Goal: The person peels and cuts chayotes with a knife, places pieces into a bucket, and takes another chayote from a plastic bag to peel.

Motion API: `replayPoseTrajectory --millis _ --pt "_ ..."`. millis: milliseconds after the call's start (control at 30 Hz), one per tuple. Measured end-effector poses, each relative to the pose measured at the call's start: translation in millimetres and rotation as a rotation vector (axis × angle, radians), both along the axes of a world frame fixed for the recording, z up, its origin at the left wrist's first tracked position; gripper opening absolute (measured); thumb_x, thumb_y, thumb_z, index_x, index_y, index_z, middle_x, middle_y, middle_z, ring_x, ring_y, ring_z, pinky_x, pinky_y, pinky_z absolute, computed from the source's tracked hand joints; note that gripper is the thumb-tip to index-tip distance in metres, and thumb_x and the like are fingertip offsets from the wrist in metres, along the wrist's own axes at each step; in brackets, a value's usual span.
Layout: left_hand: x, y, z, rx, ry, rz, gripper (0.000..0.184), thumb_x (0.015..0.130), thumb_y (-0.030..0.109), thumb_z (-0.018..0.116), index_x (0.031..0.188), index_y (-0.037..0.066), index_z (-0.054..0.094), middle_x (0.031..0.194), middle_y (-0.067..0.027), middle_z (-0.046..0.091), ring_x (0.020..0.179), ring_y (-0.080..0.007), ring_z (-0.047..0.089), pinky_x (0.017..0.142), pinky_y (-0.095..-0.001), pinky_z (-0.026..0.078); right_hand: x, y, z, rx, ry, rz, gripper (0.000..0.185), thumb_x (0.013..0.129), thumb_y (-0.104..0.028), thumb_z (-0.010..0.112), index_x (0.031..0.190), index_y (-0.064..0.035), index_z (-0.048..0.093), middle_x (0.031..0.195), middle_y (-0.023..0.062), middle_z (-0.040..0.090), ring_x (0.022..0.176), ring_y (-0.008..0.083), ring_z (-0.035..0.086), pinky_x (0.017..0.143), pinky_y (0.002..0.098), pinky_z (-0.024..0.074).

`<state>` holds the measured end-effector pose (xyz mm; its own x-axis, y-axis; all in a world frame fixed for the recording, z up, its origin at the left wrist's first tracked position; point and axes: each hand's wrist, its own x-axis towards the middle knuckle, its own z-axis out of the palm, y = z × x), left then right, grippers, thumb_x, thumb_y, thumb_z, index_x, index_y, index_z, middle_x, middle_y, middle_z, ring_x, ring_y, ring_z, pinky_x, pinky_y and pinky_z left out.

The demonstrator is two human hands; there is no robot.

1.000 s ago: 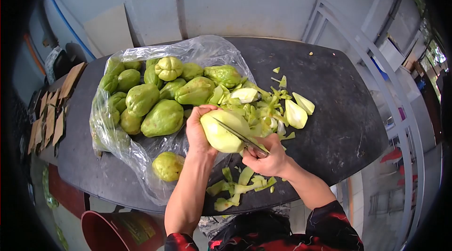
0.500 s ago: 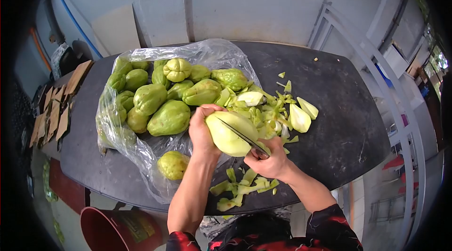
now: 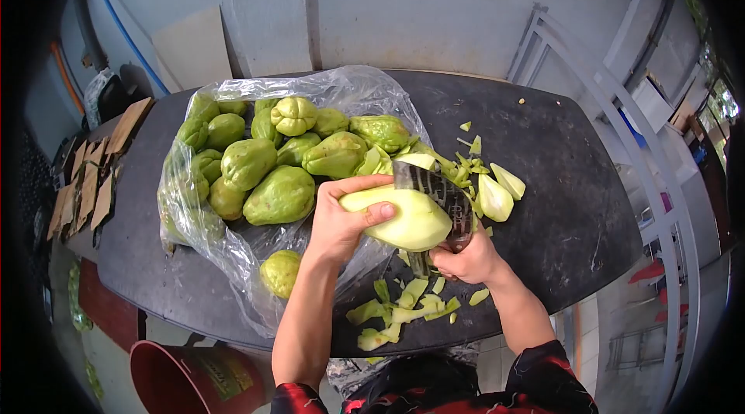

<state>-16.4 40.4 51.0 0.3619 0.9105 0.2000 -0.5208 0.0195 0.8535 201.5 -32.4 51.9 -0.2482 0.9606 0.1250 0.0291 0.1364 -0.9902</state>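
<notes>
A peeled chayote (image 3: pixel 411 223) lies gripped in the curled left hand (image 3: pixel 341 221); beside its right end, the right hand (image 3: pixel 472 260) clasps a knife (image 3: pixel 436 187).

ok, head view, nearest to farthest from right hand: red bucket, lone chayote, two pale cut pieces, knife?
1. Knife: in the right hand
2. Two pale cut pieces: just beyond
3. Lone chayote: to the left
4. Red bucket: far left, lower

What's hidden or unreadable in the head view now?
All head view:
Knife: grip mostly covered by the right hand.
Peeled fruit: underside faces away from the camera.
Clear bag: floor largely covered by green fruit.
Red bucket: base cut off by bottom edge.
Bucket label: text too small.
</notes>
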Motion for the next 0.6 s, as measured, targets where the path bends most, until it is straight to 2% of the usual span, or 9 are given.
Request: replayPoseTrajectory --millis 33,67,133,200,267,300,367,467,600 --pt "6 -2 -3 -0.032 -0.014 0.026 0.052 0.072 0.009 0.089 0.116 -0.008 0.068 0.103 -0.0144 0.073 0.088 -0.0184 0.071 0.083 -0.0311 0.058 -1 -1 -3 -0.001 -0.001 0.0 0.009 0.08 0.003 0.062 0.084 -0.0031 0.056 0.056 -0.0064 0.049 0.049 0.004 0.043 0.045 0.0267 0.0343" --pt "16 -6 -4 -0.092 -0.132 0.028 0.052 0.073 0.006 0.088 0.118 -0.009 0.067 0.103 -0.0152 0.073 0.088 -0.0192 0.071 0.083 -0.0319 0.058 -4 -2 -5 -0.092 0.117 -0.014 0.011 0.081 0.005 0.059 0.087 -0.0029 0.056 0.057 -0.0048 0.049 0.046 0.0049 0.043 0.042 0.0273 0.0346" --pt "33 -13 -7 -0.133 -0.245 0.087 0.048 0.078 0.009 0.085 0.118 -0.01 0.067 0.103 -0.0155 0.072 0.092 -0.0194 0.07 0.087 -0.0318 0.057 -3 2 -15 -0.164 0.272 0.001 0.016 0.082 0.01 0.053 0.092 -0.0025 0.054 0.055 -0.0009 0.048 0.04 0.0073 0.044 0.035 0.0285 0.0345" --pt "36 -14 -10 -0.136 -0.28 0.125 0.047 0.08 0.011 0.084 0.118 -0.01 0.066 0.104 -0.0152 0.072 0.093 -0.019 0.069 0.088 -0.0316 0.056 -3 1 -15 -0.179 0.295 -0.007 0.015 0.082 0.01 0.053 0.088 -0.0032 0.052 0.055 -0.0012 0.047 0.04 0.0074 0.045 0.036 0.0283 0.0349" --pt "30 -7 -14 -0.154 -0.12 0.049 0.049 0.082 0.021 0.084 0.118 -0.008 0.067 0.101 -0.0122 0.073 0.094 -0.0165 0.067 0.086 -0.0295 0.054 0 2 -15 -0.193 0.314 -0.011 0.014 0.082 0.01 0.053 0.084 -0.0039 0.051 0.054 -0.0016 0.046 0.041 0.0075 0.046 0.036 0.0282 0.0353" --pt "22 -5 -9 -0.156 -0.117 0.051 0.049 0.082 0.021 0.084 0.118 -0.008 0.067 0.101 -0.0122 0.073 0.094 -0.0165 0.067 0.086 -0.0295 0.054 3 3 -16 -0.211 0.309 0.009 0.015 0.082 0.01 0.053 0.08 -0.0047 0.049 0.054 -0.0016 0.046 0.041 0.0077 0.046 0.037 0.0285 0.0358" --pt "4 0 4 0.046 0.315 -0.084 0.053 0.082 0.03 0.084 0.117 -0.005 0.068 0.099 -0.0088 0.072 0.09 -0.0135 0.066 0.081 -0.0271 0.052 5 3 -14 -0.226 0.307 0.03 0.018 0.082 0.01 0.053 0.076 -0.0055 0.047 0.054 -0.0016 0.045 0.041 0.0078 0.046 0.037 0.0288 0.0364" --pt "4 2 -7 0.067 0.25 -0.12 0.053 0.08 0.033 0.085 0.116 -0.004 0.07 0.096 -0.0069 0.072 0.086 -0.012 0.065 0.079 -0.0264 0.052 3 -2 -9 -0.315 0.214 0.121 0.022 0.082 0.009 0.053 0.071 -0.0063 0.043 0.053 -0.0012 0.045 0.04 0.0082 0.044 0.039 0.0292 0.0379" --pt "9 3 -9 0.051 0.25 -0.1 0.05 0.08 0.029 0.085 0.114 -0.004 0.07 0.095 -0.0065 0.073 0.085 -0.0113 0.065 0.078 -0.0265 0.053 3 0 -16 -0.365 0.291 0.147 0.026 0.083 0.009 0.053 0.067 -0.0073 0.041 0.052 -0.001 0.044 0.04 0.0086 0.044 0.04 0.0293 0.0386"
